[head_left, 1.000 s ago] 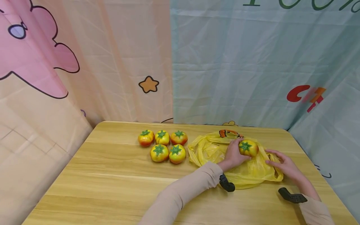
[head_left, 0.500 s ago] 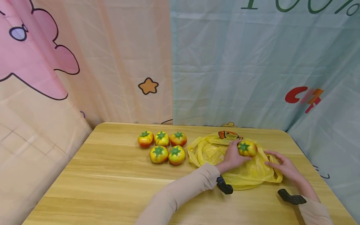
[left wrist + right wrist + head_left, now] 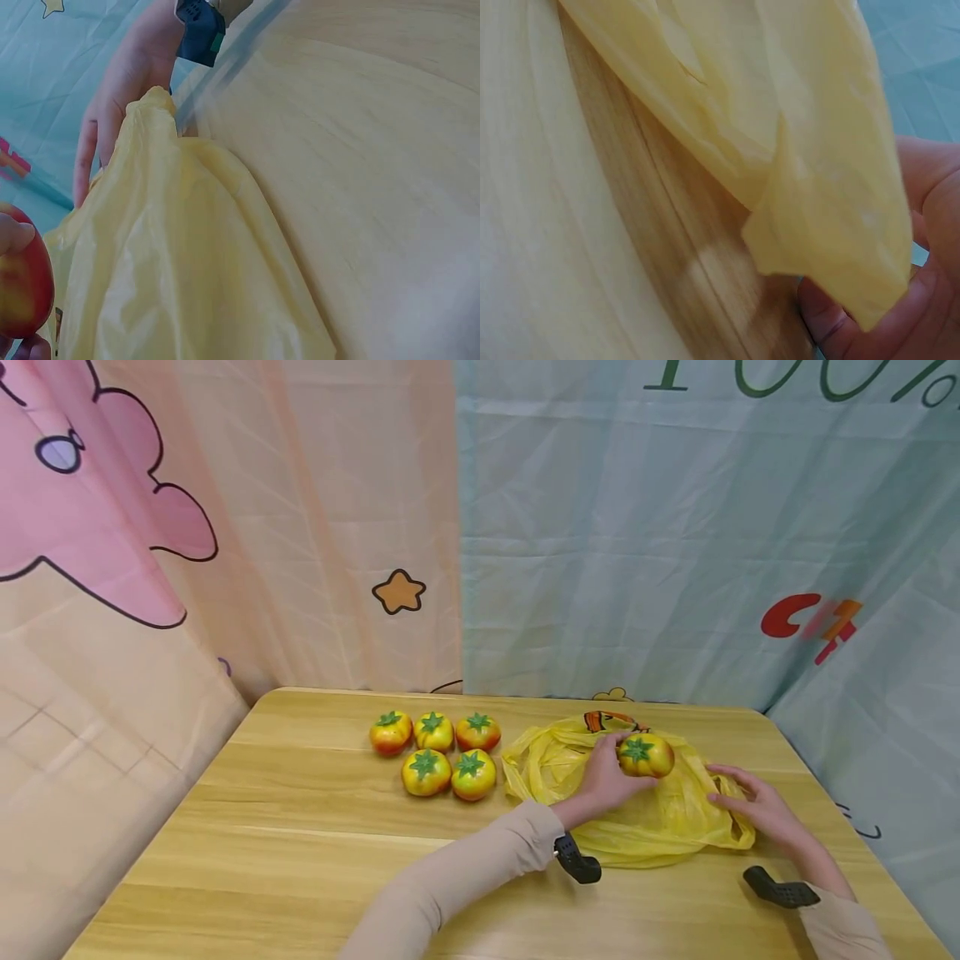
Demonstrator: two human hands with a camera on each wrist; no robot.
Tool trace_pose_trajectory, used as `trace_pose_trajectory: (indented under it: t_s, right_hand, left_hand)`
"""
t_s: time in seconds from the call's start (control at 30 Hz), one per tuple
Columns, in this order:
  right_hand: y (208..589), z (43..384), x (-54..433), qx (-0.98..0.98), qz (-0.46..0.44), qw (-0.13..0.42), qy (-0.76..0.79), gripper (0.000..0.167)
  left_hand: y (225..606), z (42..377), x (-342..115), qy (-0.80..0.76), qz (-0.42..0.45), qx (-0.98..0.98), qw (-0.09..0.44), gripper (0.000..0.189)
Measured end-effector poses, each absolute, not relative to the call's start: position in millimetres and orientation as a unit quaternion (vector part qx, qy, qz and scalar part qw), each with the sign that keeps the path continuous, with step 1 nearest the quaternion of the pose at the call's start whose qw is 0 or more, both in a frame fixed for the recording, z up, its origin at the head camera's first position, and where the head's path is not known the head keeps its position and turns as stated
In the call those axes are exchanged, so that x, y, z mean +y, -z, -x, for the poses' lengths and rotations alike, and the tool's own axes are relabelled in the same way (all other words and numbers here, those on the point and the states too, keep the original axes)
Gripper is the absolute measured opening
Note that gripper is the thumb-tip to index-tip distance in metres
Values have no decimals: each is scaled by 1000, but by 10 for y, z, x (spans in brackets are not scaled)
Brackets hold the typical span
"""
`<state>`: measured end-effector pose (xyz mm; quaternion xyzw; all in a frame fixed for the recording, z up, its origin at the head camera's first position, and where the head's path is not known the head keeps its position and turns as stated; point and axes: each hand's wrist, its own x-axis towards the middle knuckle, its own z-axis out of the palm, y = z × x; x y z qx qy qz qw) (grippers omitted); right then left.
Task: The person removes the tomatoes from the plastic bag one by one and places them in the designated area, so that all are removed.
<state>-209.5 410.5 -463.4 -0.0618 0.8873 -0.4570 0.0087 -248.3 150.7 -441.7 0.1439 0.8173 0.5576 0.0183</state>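
Note:
My left hand (image 3: 606,773) grips a yellow-and-red tomato (image 3: 647,755) with a green star-shaped top, over the yellow plastic bag (image 3: 675,806). In the left wrist view, part of this tomato (image 3: 28,281) shows at the left edge with a thumb on it. The bag lies crumpled and spread on the right half of the table. My right hand (image 3: 765,806) holds the bag's right side, its index finger reaching along the top. Seen from the right wrist, the bag's corner (image 3: 832,247) hangs in front of the fingers and hides part of them.
Several more tomatoes (image 3: 426,772) stand in two rows left of the bag on the wooden table (image 3: 300,877). Orange-and-black print (image 3: 609,721) shows at the bag's far edge. Printed curtains (image 3: 555,568) hang behind the table.
My left hand has moved a little to the left with the tomato in its grip. The right hand stays at the bag's right side.

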Motion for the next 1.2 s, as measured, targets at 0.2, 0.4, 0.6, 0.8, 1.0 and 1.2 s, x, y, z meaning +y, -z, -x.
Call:
trace_pose_trajectory:
  t_s: [0.2,0.4,0.6,0.8,1.0,1.2]
  right_hand:
    - [4640,2094,4108,886,65,7,459,50]
    - [4648,2086,4092,887,59,8,457,53]
    - [4632,2094,4087,889,61,1,453,51]
    - [4630,2083,4086,892,65,-9,448,51]
    - [4622,2078,4079,891,66,-11,449,51]
    - [4635,2076,4071,891,65,-13,448,51]
  left_hand:
    - [4387,2451,1390,-563,-153,812,10,74]
    - [4338,2415,1221,-566,-160,809,17,73]
    - [4298,2371,1047,-560,-171,811,14,73]
    - [4257,2293,857,-565,-185,804,11,74]
    - [4230,2216,647,-569,-192,800,5,74]
    - [4265,2119,437,-579,-192,793,-2,72]
